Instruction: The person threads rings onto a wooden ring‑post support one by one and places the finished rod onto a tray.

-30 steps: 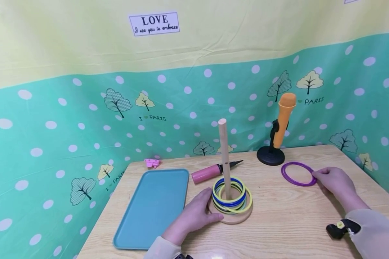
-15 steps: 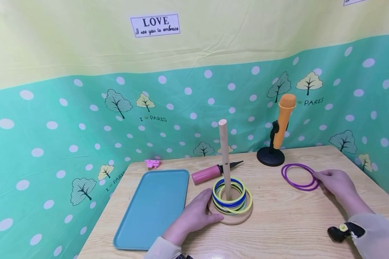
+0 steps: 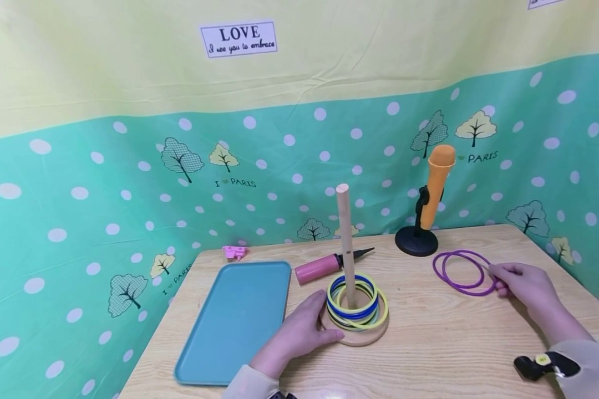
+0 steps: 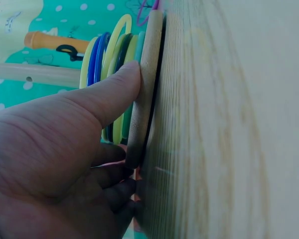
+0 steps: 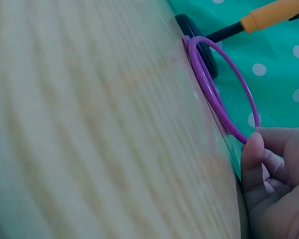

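Observation:
My left hand [image 3: 304, 327] holds the round wooden base [image 3: 361, 338] of a ring-toss stand, thumb at its near edge and fingers around the left side. From the base rises a pale wooden post [image 3: 346, 233]. Stacked around the post's foot are several rings [image 3: 356, 316] in yellow, blue, black and green. Farther right, my right hand [image 3: 524, 285] pinches the near right edge of a purple ring [image 5: 240, 75] between thumb and forefinger. That ring tilts up from the table in the right wrist view and overlaps a second purple ring [image 3: 435, 271] lying there.
A blue tray [image 3: 239, 321] lies left of the stand. Behind the stand is a pink hand pump [image 3: 316, 268], and a small pink object [image 3: 235, 252] sits at the back edge. An orange microphone [image 3: 436, 188] stands on a black base [image 3: 416, 241], back right. Patterned cloth [image 3: 279, 144] hangs behind.
My right hand has drawn one purple ring to the right, so the two nearly stacked rings now lie apart, partly overlapping. My left hand stays on the base.

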Tool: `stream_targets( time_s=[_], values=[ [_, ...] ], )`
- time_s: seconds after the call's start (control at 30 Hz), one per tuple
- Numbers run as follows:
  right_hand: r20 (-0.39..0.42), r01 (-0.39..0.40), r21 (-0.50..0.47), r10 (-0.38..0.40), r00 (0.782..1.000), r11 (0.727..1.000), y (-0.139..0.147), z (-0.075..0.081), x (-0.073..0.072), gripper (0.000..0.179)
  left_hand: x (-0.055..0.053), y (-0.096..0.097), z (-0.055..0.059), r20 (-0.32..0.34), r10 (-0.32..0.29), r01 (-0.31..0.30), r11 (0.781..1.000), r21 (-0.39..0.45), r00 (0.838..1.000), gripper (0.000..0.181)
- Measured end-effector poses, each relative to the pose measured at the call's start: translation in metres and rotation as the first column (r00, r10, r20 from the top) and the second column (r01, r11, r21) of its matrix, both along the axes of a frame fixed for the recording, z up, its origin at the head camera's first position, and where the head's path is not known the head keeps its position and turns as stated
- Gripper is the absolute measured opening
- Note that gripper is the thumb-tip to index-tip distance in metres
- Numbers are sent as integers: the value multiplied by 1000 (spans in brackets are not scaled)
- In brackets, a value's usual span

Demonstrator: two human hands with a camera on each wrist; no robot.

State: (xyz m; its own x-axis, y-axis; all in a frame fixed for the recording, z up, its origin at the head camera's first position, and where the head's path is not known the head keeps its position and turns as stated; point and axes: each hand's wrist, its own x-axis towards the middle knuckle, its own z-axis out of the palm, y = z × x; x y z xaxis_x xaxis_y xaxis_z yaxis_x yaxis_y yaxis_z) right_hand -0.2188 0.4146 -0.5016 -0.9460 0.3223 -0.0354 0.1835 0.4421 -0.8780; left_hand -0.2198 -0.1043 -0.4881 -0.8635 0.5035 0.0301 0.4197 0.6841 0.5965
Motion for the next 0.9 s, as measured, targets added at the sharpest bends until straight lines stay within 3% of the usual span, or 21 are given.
stream_targets(
  time_s=[0.47,0.9],
  values=[
    [8,-44,-66,45,999,997,5,4,7,64,1,-1,2,-10,3,-3,1000,-3,1000,104],
    [-92,-130,-69,123,988,989,-15,38,13,41,4,0,5,-14,7,-7,1000,-13,1000,106]
  ],
)
